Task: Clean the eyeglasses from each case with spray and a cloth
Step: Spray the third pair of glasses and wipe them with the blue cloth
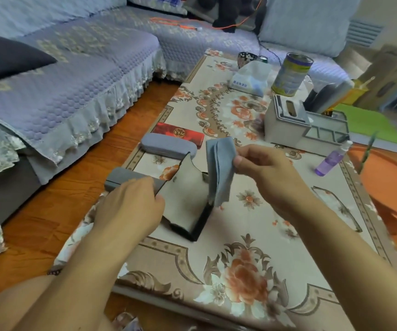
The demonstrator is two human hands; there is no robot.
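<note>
Holding down the opened folding case [187, 199] at counter [240, 259] centre, the left hand [130, 209] grips its flap; the right hand [264, 170] pinches a soft, limp cloth [219, 168] by its upper edge. Glasses inside aren't visible. At eleven o'clock a grey hard case [168, 145] sits shut; at two o'clock stands the light spray bottle [331, 161].

Three cases on the table — one grey [168, 145], one red [180, 137], one open [187, 199]. One cloth [220, 168]. One spray bottle [331, 160]. One tin [291, 74]. One tissue box [286, 123] — and one tissue pack [250, 80]. Two hands: left [130, 206], right [264, 168].
</note>
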